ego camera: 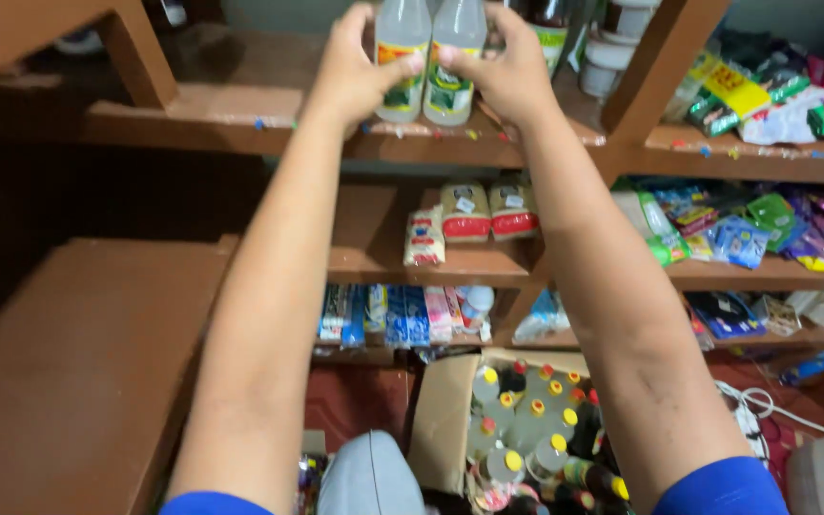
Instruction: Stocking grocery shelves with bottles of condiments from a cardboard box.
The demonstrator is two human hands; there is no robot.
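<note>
Many capped bottles fill an open box point(450, 420) on the floor, nearest the camera. Beyond it, packets line the lower shelves. Farthest, on the top shelf point(240, 124), two clear bottles stand upright, touching side by side. The left hand point(355, 72) grasps the left bottle point(401, 57); the right hand point(507, 72) grasps the right bottle point(454, 62). Both arms reach equally far, straight ahead and up.
</note>
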